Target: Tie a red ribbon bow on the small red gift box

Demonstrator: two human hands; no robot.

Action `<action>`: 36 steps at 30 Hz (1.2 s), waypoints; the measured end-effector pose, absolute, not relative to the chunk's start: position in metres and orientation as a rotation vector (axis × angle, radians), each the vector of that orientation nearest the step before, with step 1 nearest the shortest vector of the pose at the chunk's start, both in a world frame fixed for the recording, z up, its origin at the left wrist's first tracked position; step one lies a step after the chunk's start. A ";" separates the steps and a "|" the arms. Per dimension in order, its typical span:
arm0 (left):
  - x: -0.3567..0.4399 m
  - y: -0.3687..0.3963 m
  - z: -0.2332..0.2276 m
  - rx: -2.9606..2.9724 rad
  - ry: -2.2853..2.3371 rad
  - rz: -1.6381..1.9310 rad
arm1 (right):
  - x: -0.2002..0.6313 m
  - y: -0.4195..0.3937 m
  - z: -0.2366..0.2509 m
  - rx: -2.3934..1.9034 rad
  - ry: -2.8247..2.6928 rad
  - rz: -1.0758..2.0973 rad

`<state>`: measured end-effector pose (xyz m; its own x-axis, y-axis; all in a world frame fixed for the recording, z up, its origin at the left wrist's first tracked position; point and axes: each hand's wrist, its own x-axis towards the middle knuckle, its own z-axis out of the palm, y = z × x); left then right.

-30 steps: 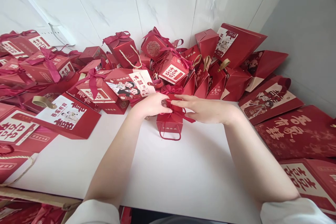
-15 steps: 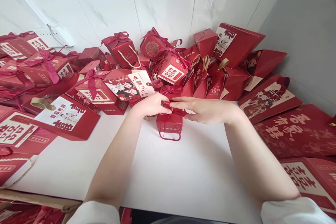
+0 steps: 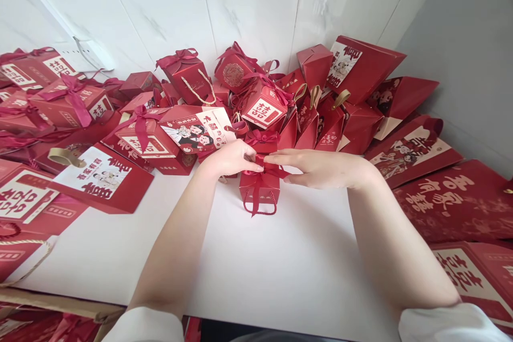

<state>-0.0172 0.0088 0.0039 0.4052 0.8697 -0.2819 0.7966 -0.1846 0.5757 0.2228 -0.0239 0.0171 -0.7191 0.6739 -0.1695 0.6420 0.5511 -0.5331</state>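
A small red gift box (image 3: 259, 195) with a twisted red cord handle stands on the white tabletop in front of me. A red satin ribbon (image 3: 256, 192) lies across its top, with one tail hanging down the near side. My left hand (image 3: 234, 157) is at the left of the box top, thumb and fingers closed on the ribbon. From the right, my right hand (image 3: 320, 168) reaches in, index finger and thumb at the ribbon's knot and loops. The exact pinch is partly hidden by the fingers.
Many red gift boxes surround the work spot: a bowed box (image 3: 263, 106) behind, a box with a couple picture (image 3: 196, 131) at left, a tan-handled box (image 3: 104, 176) further left, and flat-lying bags (image 3: 452, 197) at right. A tiled wall (image 3: 252, 5) rises behind.
A ribbon tail now hangs over the near face of the box, where it was not seen before. My right hand has shifted very slightly right; my left hand stays at the knot.
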 end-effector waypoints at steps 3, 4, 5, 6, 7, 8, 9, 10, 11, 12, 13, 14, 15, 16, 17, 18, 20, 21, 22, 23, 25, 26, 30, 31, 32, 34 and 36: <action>-0.016 0.008 0.005 2.006 1.421 0.141 | 0.224 -0.024 0.018 -1.211 -2.715 0.893; -0.015 0.007 0.005 2.015 1.425 0.145 | 0.224 -0.024 0.018 -1.225 -2.711 0.891; -0.015 0.007 0.005 2.024 1.427 0.146 | 0.224 -0.025 0.018 -1.236 -2.707 0.889; -0.014 0.007 0.005 2.032 1.429 0.147 | 0.224 -0.025 0.019 -1.245 -2.704 0.890; -0.014 0.007 0.005 2.036 1.434 0.152 | 0.224 -0.025 0.019 -1.251 -2.703 0.893; -0.013 0.008 0.004 2.035 1.441 0.161 | 0.223 -0.026 0.020 -1.257 -2.701 0.898; -0.013 0.008 0.004 2.032 1.446 0.174 | 0.223 -0.027 0.020 -1.266 -2.699 0.900; -0.012 0.008 0.003 2.035 1.443 0.186 | 0.222 -0.028 0.021 -1.283 -2.697 0.897; -0.012 0.008 0.003 2.044 1.434 0.196 | 0.221 -0.028 0.021 -1.308 -2.694 0.884; -0.011 0.007 0.003 2.053 1.421 0.203 | 0.220 -0.029 0.021 -1.333 -2.693 0.858; -0.011 0.007 0.004 2.060 1.408 0.205 | 0.219 -0.030 0.021 -1.360 -2.696 0.816; -0.011 0.006 0.004 2.064 1.394 0.205 | 0.218 -0.031 0.021 -1.391 -2.702 0.759; -0.011 0.006 0.005 2.063 1.386 0.208 | 0.218 -0.032 0.021 -1.428 -2.710 0.697; -0.011 0.005 0.005 2.054 1.382 0.215 | 0.217 -0.032 0.021 -1.467 -2.720 0.640; -0.011 0.004 0.006 2.042 1.379 0.222 | 0.216 -0.033 0.021 -1.508 -2.729 0.596; -0.011 0.003 0.007 2.035 1.376 0.225 | 0.215 -0.034 0.022 -1.548 -2.735 0.571; -0.011 0.002 0.008 2.032 1.371 0.220 | 0.213 -0.037 0.024 -1.610 -2.742 0.581; -0.011 0.001 0.009 2.032 1.370 0.209 | 0.212 -0.038 0.026 -1.630 -2.745 0.601; -0.011 0.000 0.011 2.035 1.368 0.194 | 0.211 -0.040 0.028 -1.645 -2.746 0.617; -0.011 -0.001 0.012 2.040 1.365 0.182 | 0.210 -0.041 0.029 -1.657 -2.746 0.625; -0.012 -0.003 0.016 2.048 1.368 0.159 | 0.209 -0.042 0.030 -1.662 -2.735 0.630; -0.013 -0.004 0.018 2.052 1.377 0.147 | 0.209 -0.042 0.030 -1.654 -2.721 0.636; -0.017 -0.008 0.026 2.040 1.428 0.067 | 0.213 -0.042 0.029 -1.522 -2.691 0.696; -0.018 -0.009 0.028 2.041 1.436 0.047 | 0.214 -0.042 0.029 -1.463 -2.702 0.686; -0.019 -0.011 0.030 2.047 1.440 0.032 | 0.215 -0.041 0.029 -1.404 -2.711 0.662; -0.020 -0.013 0.034 2.063 1.443 0.021 | 0.215 -0.041 0.029 -1.308 -2.706 0.594; -0.020 -0.015 0.038 2.072 1.448 0.030 | 0.214 -0.039 0.027 -1.264 -2.698 0.549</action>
